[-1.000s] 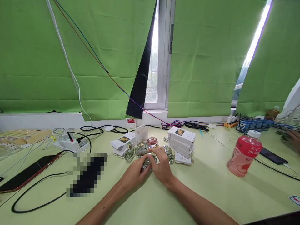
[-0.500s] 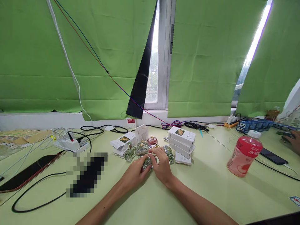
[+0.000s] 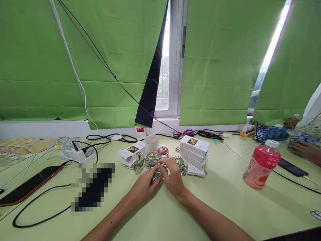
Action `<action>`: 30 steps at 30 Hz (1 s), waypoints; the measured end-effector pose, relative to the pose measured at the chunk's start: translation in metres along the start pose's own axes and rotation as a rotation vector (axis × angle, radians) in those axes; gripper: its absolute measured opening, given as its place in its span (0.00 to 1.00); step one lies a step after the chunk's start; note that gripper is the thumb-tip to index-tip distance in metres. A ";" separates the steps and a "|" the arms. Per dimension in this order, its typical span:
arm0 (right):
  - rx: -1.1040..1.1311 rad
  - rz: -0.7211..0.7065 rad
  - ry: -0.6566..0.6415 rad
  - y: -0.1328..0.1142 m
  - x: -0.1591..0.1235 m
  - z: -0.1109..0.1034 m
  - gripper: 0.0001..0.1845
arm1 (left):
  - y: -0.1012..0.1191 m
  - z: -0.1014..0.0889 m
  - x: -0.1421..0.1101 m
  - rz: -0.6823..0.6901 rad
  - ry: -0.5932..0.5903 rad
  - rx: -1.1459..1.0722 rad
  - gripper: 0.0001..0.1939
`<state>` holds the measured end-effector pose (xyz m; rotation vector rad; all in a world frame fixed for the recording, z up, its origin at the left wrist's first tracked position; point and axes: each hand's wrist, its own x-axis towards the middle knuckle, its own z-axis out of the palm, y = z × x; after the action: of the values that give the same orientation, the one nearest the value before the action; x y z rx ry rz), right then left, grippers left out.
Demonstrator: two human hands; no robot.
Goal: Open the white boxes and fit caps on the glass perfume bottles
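My left hand [image 3: 144, 183] is closed around a small clear glass perfume bottle [image 3: 157, 175], low over the table. The fingers of my right hand [image 3: 174, 177] are bent and pinched at the top of the same bottle, hiding its cap. Just beyond my hands stand more glass bottles: a slim one with a green-silver cap [image 3: 138, 164], a round ribbed one [image 3: 152, 159] and a red one [image 3: 163, 152]. Another glass bottle [image 3: 180, 164] is partly covered by my right hand.
White boxes are stacked on the right [image 3: 194, 152] and the left [image 3: 132, 150]. A pink drink bottle [image 3: 262, 164] stands farther right, near a phone [image 3: 293, 166]. A power strip [image 3: 76, 154] and cables lie left. Another person's hand [image 3: 307, 150] is at the right edge.
My hands and the perfume bottle stay almost in place. At the far right, the other person's hand has shifted left and now reaches to a clear container.
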<state>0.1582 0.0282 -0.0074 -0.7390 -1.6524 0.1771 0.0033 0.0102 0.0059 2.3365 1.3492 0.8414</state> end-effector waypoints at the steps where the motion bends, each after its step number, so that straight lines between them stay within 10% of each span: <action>1: 0.000 0.001 -0.002 0.000 0.000 0.000 0.08 | 0.000 0.000 0.000 -0.001 0.002 -0.002 0.12; 30: -0.046 0.042 0.035 0.007 -0.002 0.009 0.11 | -0.008 0.005 0.000 0.000 -0.007 0.007 0.09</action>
<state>0.1523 0.0350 -0.0147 -0.8080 -1.6129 0.1550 0.0013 0.0142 -0.0021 2.3428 1.3513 0.8298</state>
